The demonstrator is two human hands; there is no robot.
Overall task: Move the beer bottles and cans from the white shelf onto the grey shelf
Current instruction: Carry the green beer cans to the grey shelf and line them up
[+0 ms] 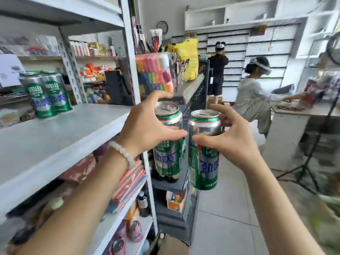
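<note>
Two hands, left point(145, 127) and right point(230, 140), each grip a can point(168, 137) point(203, 150) past the white shelf's point(55, 140) edge.

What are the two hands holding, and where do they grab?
Left hand grips one green-and-silver beer can around its middle; right hand grips another likewise.

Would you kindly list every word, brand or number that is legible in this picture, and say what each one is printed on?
"LAOSHAN", with large Chinese characters below: the two cans on the white shelf.
"SHAN", cut off by the thumb: the can in the left hand.
"LAO", cut off by the fingers, and "500" near the base: the can in the right hand.
Too blurred to read: the yellow bag, the paper sheet, the small packets on the shelves.
</note>
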